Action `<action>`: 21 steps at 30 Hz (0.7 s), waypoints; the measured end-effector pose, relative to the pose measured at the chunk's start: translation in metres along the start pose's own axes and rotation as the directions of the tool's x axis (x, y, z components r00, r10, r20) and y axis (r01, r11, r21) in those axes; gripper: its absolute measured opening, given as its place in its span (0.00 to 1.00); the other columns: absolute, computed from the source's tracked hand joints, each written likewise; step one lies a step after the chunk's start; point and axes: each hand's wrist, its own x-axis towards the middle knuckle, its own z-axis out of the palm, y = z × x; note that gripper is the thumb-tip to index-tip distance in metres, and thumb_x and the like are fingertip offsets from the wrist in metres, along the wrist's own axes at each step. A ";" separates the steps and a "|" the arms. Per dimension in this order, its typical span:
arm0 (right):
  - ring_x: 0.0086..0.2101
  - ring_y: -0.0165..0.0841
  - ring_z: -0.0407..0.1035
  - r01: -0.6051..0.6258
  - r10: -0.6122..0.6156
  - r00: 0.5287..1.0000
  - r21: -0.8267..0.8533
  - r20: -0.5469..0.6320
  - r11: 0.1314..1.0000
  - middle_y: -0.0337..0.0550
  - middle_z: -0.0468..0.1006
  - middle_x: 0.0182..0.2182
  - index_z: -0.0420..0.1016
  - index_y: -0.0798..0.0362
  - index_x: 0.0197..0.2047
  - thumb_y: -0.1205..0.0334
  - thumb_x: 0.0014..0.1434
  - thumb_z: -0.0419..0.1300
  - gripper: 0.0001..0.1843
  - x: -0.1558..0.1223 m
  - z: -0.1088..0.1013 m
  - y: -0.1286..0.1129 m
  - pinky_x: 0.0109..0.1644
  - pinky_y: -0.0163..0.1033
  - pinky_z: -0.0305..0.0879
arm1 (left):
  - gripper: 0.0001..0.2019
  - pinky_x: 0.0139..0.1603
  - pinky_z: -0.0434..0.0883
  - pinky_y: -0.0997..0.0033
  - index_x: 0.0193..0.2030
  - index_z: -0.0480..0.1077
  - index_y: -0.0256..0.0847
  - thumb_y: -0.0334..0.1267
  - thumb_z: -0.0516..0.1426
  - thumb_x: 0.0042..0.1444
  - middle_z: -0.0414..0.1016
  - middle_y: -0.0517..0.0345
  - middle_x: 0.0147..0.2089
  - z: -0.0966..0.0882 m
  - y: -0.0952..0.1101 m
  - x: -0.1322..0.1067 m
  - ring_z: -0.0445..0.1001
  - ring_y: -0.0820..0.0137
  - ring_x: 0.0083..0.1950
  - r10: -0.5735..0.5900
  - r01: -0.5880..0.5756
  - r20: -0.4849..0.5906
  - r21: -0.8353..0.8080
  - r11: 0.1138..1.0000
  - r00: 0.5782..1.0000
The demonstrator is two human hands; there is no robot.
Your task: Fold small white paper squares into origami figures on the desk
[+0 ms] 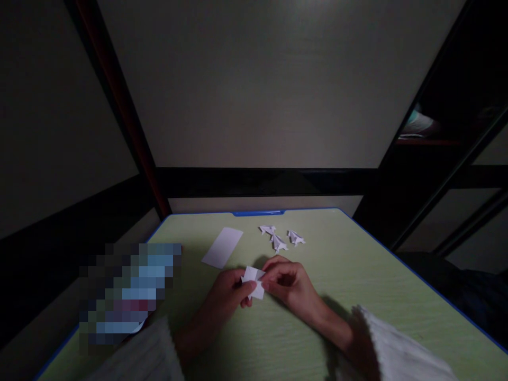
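Observation:
A small folded piece of white paper [254, 275] is held between my two hands, just above the table near its middle. My left hand [232, 288] grips it from the left, thumb on top and fingers underneath. With thumb and index finger, my right hand [288, 280] pinches the paper's right edge. Beyond the hands lie three folded white paper figures, shaped like frogs: one [267, 229] at the back, one [279, 243] touching or close in front of it, and one [296, 237] apart to the right.
A flat white paper sheet [223, 247] lies left of the figures. On the table's left side is a pixelated object [138, 291]. The pale green table [357, 280] has a blue rim, with a cabinet panel [262, 95] standing behind it.

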 end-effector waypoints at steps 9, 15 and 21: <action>0.26 0.27 0.62 0.023 -0.023 1.000 0.020 0.004 1.000 0.40 0.68 0.26 0.75 0.53 0.17 0.70 0.41 0.61 0.05 0.001 -0.001 -0.002 0.29 0.32 0.58 | 0.08 0.18 0.54 0.78 0.21 0.67 0.33 0.38 0.55 0.40 0.62 0.64 0.14 -0.001 -0.006 0.002 0.58 0.79 0.17 -0.009 0.013 0.034 -0.130 0.991 0.999; 0.26 0.26 0.63 -0.005 0.004 1.000 0.063 0.015 0.998 0.40 0.68 0.27 0.71 0.56 0.17 0.68 0.40 0.61 0.04 0.001 0.002 -0.003 0.29 0.32 0.58 | 0.08 0.18 0.55 0.78 0.23 0.68 0.32 0.37 0.56 0.37 0.63 0.65 0.13 0.001 0.001 -0.001 0.59 0.78 0.16 -0.015 0.013 -0.023 -0.057 0.998 1.000; 0.15 0.21 0.55 -0.183 0.183 0.983 0.085 0.013 0.979 0.30 0.65 0.14 0.65 0.56 0.26 0.64 0.39 0.62 0.10 0.000 0.004 -0.001 0.19 0.28 0.49 | 0.07 0.18 0.54 0.78 0.22 0.68 0.33 0.37 0.55 0.39 0.62 0.65 0.12 0.000 -0.004 0.000 0.59 0.78 0.16 0.050 -0.050 -0.020 -0.025 0.998 0.999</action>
